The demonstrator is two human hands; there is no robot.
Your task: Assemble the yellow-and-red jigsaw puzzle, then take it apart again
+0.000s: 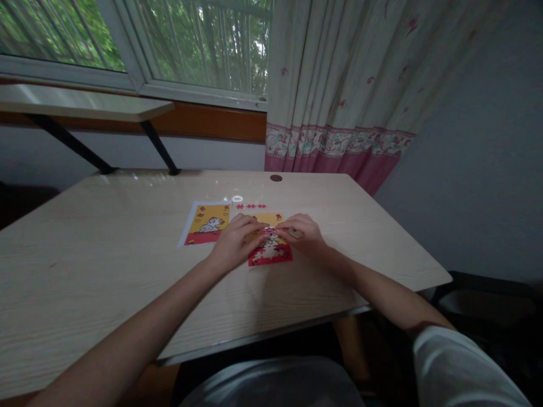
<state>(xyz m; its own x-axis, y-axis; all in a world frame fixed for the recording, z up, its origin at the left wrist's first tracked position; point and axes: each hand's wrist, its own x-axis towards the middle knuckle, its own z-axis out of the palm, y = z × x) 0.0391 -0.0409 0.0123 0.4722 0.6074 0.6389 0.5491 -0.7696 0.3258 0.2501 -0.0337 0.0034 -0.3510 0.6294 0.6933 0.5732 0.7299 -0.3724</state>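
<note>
A small jigsaw puzzle (271, 253) in yellow and red with a white cartoon animal lies on the wooden table (106, 265). My left hand (235, 240) rests on its left part, fingers curled and pressed onto the pieces near the middle. My right hand (303, 233) lies over its upper right, fingers pinched at the same spot; what they hold is too small to make out. To the left lies a printed reference picture (206, 223) of the same image. A short row of red puzzle pieces (251, 206) sits just behind the puzzle.
A small clear ring (237, 198) lies by the picture's far corner. A round cable hole (276, 178) is near the table's back edge. A shelf on black brackets (80, 104) stands at back left under the window. A flowered curtain (339, 113) hangs at back right.
</note>
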